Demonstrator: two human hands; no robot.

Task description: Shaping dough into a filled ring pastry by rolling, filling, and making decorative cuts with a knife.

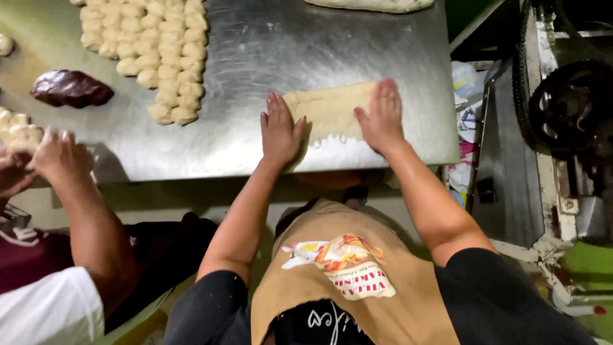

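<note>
So both hands are flat on a slab of pale dough (332,110) near the front edge of the steel bench (268,51), left hand (280,131) on its left end and right hand (382,115) on its right end, fingers spread open and pressed down rather than gripping anything. The dough looks soft and floppy to me, the near edge is ragged and there's a bit of crumbly stuff on the steel, so I'd guess it stretches or tears if you lift it by one corner. Probably a bit tacky too, though the bench looks slick enough that it slides. Not heavy by the look of it, just limp. If you had to pick it up I'd say go under both short ends with flat palms, pretty much where the hands already sit, and keep it supported in the middle. Pinching with fingertips would likely leave dents. Around it: rows of small dough balls (159,51) further back on the left, a dark brown lump (70,88) near the left edge, another pale dough piece (373,5) at the far edge. A co-worker's hand (57,156) is busy with more small dough pieces (16,128) on the far left, well apart from this slab
</note>
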